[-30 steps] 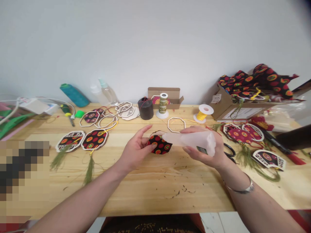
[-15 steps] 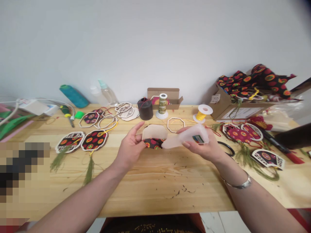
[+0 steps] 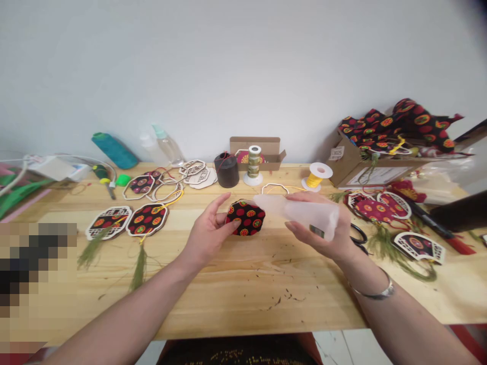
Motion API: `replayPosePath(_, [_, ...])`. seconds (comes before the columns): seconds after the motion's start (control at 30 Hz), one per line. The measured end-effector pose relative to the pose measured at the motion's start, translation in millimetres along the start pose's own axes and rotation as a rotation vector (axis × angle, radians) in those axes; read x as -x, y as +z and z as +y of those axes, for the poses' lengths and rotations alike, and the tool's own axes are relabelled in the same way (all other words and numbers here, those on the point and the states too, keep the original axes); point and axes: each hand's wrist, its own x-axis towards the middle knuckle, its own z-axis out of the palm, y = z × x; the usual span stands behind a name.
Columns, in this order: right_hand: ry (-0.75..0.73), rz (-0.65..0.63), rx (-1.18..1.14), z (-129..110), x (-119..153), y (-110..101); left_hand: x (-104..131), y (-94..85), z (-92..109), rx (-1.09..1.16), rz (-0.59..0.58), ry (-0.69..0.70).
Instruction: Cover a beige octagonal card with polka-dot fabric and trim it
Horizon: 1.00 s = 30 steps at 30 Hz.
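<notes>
- Above the middle of the wooden table (image 3: 236, 294), the fabric-covered piece (image 3: 245, 217) was pinched at its left edge by the left hand (image 3: 207, 235).
- It looked light, thin and rather stiff; the edges seemed the best place to hold it.
- The right hand (image 3: 327, 235) was closed around a translucent squeeze bottle (image 3: 300, 213), nozzle touching the piece.
- The bottle's label was too small to read, and its contents were hard to make out.

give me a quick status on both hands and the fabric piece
Left hand pinches fabric-covered piece, patterned side up. Right hand wraps translucent squeeze bottle, nozzle at the piece's upper edge. Nothing between them.
</notes>
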Motion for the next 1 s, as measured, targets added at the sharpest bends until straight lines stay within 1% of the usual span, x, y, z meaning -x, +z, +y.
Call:
replayPosePath(0.3, [-0.044,-0.037,0.032,0.4,-0.9,1.7,2.7,2.8,2.0,-0.039,-0.021,0.005])
replayPosePath(0.5, [-0.104,-0.058,0.085,-2.3,-2.7,2.1,3.0,2.6,2.1,-0.041,-0.022,0.01])
replayPosePath(0.83, [-0.149,-0.078,0.047,1.2,-1.4,5.8,2.8,3.9,1.8,0.001,-0.039,0.004])
replayPosePath(0.9, [-0.132,-0.104,0.01,0.9,-1.1,5.7,2.7,3.9,1.0,0.007,-0.044,0.009])
replayPosePath(1.0, [-0.064,-0.177,-0.084,-1.2,-1.5,4.5,2.2,3.4,-0.2,0.008,-0.044,0.024])
